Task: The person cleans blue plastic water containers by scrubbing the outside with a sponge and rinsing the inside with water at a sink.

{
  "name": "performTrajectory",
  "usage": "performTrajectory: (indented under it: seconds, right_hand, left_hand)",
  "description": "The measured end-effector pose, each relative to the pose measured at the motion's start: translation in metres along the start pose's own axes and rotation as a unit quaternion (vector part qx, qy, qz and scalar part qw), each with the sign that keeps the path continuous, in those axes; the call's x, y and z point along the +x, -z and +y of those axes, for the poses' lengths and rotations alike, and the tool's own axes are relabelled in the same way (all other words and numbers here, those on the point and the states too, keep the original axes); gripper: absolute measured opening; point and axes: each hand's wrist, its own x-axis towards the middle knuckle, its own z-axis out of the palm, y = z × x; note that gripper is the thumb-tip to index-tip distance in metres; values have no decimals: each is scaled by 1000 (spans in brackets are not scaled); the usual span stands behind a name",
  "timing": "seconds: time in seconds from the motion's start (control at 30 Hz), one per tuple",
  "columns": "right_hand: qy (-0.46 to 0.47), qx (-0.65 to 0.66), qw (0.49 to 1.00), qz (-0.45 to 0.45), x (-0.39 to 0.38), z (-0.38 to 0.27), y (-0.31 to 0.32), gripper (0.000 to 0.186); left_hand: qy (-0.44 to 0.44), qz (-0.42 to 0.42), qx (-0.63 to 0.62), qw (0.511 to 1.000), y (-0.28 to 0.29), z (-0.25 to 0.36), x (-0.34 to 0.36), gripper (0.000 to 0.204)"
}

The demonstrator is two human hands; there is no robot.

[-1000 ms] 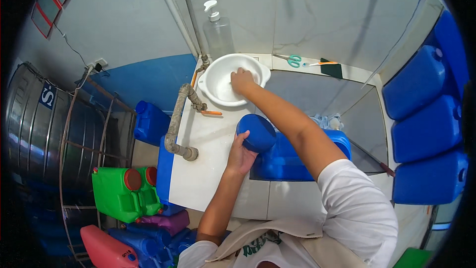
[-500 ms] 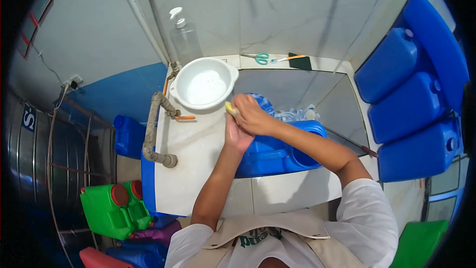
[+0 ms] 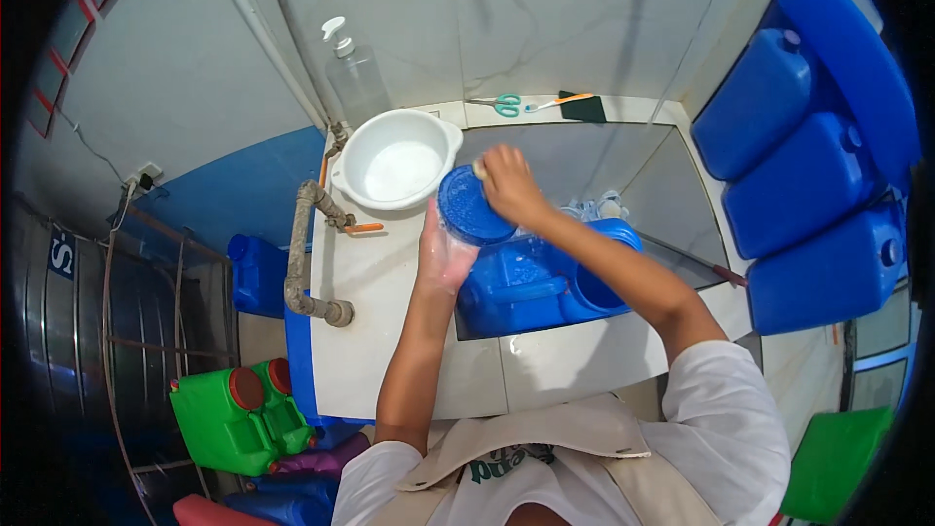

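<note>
My left hand (image 3: 443, 253) grips a round blue lid (image 3: 462, 214) with soapy foam on it, tilted above the sink. My right hand (image 3: 511, 185) presses a small pale sponge (image 3: 479, 169) against the lid's top. A large blue container (image 3: 511, 287) with a wide round opening lies in the sink (image 3: 672, 185) below both hands. Behind my left hand, on the tiled counter (image 3: 360, 370), stands a white basin (image 3: 390, 146), with white suds or liquid in its bottom.
A pipe (image 3: 297, 263) with an orange-handled valve (image 3: 362, 228) rises from the counter's left. A pump bottle (image 3: 355, 83), scissors (image 3: 504, 105) and a toothbrush (image 3: 555, 103) line the back. Blue jugs (image 3: 740, 102) stand right, green jugs (image 3: 209, 419) lower left beside a steel tank (image 3: 58, 312).
My right hand left the basin, came down to my left hand with the sponge, and is now up on the lid's top. The lid has tilted and carries foam. The view has shifted.
</note>
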Motion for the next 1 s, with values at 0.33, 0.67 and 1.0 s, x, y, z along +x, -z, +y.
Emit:
performTrajectory:
  seconds: [0.33, 0.67, 1.0]
  right_hand:
    - [79, 183, 974, -108, 83, -33, -95, 18]
    - [-33, 9, 924, -381, 109, 1, -138, 46]
    - [-116, -122, 900, -403, -14, 79, 136, 32]
  left_hand:
    - [-44, 111, 536, 836, 19, 40, -91, 48]
    - [-112, 136, 945, 275, 42, -1, -94, 55]
    - [-162, -229, 860, 427, 32, -72, -35, 37]
